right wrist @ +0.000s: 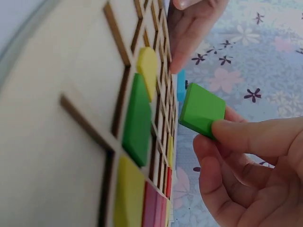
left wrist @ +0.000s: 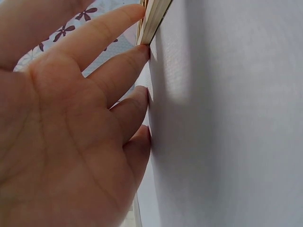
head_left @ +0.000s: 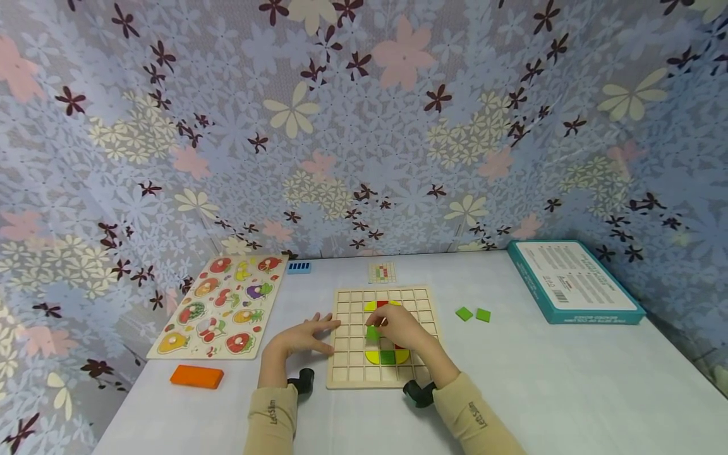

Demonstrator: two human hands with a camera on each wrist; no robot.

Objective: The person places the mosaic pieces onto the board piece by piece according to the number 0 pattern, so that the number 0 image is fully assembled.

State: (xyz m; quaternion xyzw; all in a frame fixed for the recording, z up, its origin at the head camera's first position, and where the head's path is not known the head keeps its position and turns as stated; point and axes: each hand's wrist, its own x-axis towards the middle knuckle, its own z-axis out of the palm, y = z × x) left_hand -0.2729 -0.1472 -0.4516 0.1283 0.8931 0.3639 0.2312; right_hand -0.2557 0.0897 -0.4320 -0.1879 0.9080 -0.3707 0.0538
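Note:
A wooden grid board (head_left: 348, 304) lies on the table in front of me. My right hand (head_left: 402, 325) pinches a green square tile (right wrist: 202, 109) between thumb and fingers above the board. Below that tile, another green tile (head_left: 387, 357) sits in the grid, flanked by yellow rounded pieces (head_left: 372, 357). A red tile (head_left: 382, 304) shows at the top of the cluster; my right hand hides part of the pieces. With fingers spread and fairly straight, my left hand (head_left: 301, 337) touches the board's left edge, as the left wrist view (left wrist: 61, 113) also shows.
Two loose green tiles (head_left: 474, 314) lie right of the board. Behind it is a small pattern card (head_left: 382, 273) near a small blue object (head_left: 299, 268). A fruit puzzle board (head_left: 218, 306) and an orange block (head_left: 196, 376) are at left, a teal box (head_left: 577, 281) at right.

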